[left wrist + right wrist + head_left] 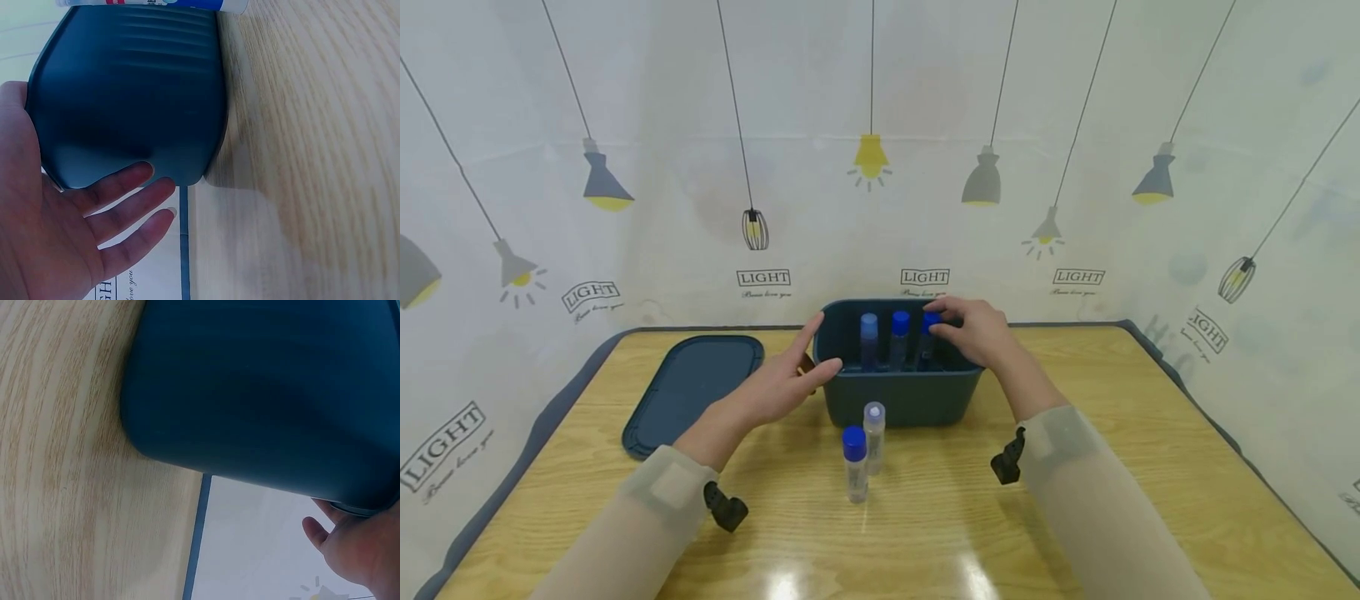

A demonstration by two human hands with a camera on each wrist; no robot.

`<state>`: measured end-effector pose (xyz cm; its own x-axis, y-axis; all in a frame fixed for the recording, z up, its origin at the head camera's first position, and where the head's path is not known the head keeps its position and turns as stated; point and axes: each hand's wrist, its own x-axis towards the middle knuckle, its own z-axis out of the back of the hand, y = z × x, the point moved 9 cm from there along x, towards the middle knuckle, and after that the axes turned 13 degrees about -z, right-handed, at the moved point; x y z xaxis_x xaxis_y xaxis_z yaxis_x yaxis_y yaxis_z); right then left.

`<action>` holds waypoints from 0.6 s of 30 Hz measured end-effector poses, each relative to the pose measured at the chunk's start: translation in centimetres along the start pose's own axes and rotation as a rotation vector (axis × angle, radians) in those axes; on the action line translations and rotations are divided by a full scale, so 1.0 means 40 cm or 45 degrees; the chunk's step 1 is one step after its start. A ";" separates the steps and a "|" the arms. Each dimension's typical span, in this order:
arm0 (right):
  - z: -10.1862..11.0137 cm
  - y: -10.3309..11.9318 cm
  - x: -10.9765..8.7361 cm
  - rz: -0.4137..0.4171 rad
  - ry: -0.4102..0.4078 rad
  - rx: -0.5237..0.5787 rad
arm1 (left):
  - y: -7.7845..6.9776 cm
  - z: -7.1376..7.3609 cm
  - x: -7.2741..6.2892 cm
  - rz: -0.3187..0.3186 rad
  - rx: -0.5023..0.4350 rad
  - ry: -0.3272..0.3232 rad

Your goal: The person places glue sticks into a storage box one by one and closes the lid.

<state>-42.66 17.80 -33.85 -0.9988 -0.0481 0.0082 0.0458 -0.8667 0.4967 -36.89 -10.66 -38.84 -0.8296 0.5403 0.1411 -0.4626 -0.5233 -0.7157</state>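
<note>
A dark blue bin [902, 400] stands on the table with several blue-capped tubes upright inside. My right hand [981, 332] reaches over its right end and pinches the blue cap of the rightmost tube [930, 323] between thumb and index finger. In the right wrist view, the bin's wall hides most of that hand's fingers. At the left end, my left hand [782, 379] spreads its fingers, with the thumb over the rim and the index finger by the far corner. Left of the held tube stand a middle tube [898, 333] and a paler-capped tube [868, 337].
In front of the bin, a clear tube with a blue cap [854, 467] and another with a whitish top [875, 437] stand upright. A dark blue lid [700, 383] lies flat on the wooden table [1075, 500] at left. A printed curtain [880, 225] hangs behind the table.
</note>
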 end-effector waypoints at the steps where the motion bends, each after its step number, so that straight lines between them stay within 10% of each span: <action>1: 0.000 0.000 -0.001 -0.001 -0.001 0.001 | 0.000 0.000 -0.001 0.003 0.000 -0.001; 18: -0.002 -0.001 -0.004 -0.001 0.023 0.024 | -0.001 -0.002 0.001 -0.010 -0.007 -0.011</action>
<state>-42.49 17.79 -33.95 -0.9984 -0.0563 -0.0079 0.0443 -0.8574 0.5127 -36.87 -10.57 -38.84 -0.8285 0.5389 0.1524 -0.4672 -0.5152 -0.7185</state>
